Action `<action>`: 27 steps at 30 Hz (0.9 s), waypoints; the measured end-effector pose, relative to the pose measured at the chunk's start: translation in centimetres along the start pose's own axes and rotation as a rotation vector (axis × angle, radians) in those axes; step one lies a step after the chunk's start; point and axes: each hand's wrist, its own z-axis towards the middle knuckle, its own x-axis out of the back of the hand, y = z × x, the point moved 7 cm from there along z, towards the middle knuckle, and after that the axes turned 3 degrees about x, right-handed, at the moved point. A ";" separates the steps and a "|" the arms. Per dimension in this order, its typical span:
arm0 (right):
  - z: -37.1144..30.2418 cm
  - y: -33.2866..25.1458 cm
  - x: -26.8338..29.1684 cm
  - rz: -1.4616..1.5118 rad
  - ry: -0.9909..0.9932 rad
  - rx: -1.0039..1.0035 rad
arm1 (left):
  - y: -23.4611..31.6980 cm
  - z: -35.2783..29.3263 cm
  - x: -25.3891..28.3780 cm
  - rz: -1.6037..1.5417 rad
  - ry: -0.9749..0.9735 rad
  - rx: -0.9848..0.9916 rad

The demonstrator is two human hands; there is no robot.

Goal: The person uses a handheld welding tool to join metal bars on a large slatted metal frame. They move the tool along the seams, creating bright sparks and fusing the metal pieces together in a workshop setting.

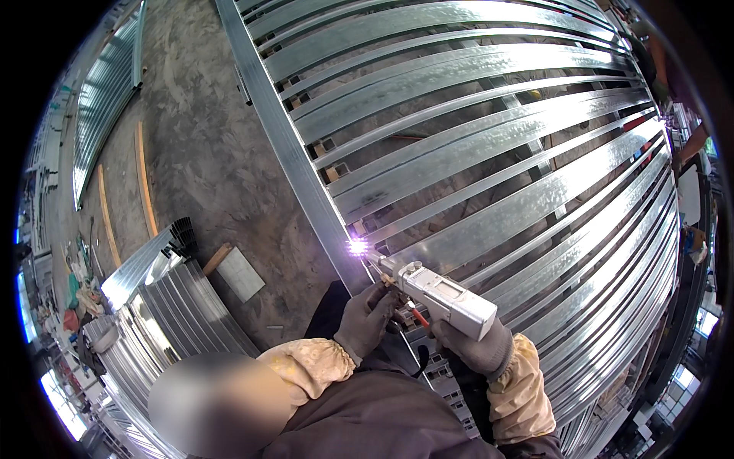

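Observation:
My right hand [478,348], in a grey glove, is wrapped round the handle of a silver handheld welding gun [447,298]. The gun's nozzle points up and left at the edge of a galvanized metal frame [294,168]. At its tip a bright violet-white glow [358,246] covers the joint between a slat end and the side rail. My left hand [365,317], also gloved, is close beneath the nozzle with its fingers pinched together. What those fingers grip is hidden. A red and black part hangs under the gun between my hands.
Long galvanized slats [489,138] with gaps between them span the frame to my right. Stacked metal profiles [195,306] lie at lower left, near a pale board [241,274]. Wooden strips [145,180] rest on the floor. Another person's arm [694,144] shows at the far right.

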 end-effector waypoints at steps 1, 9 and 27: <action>0.0 0.1 0.0 0.013 -0.004 -0.001 | 0.0 -0.1 0.0 0.003 0.001 0.009; -0.3 1.0 0.3 0.059 0.023 -0.023 | -0.2 0.2 -0.2 -0.007 0.007 -0.021; -0.3 1.6 0.7 0.068 0.010 -0.088 | -0.4 0.1 0.0 0.030 0.019 0.067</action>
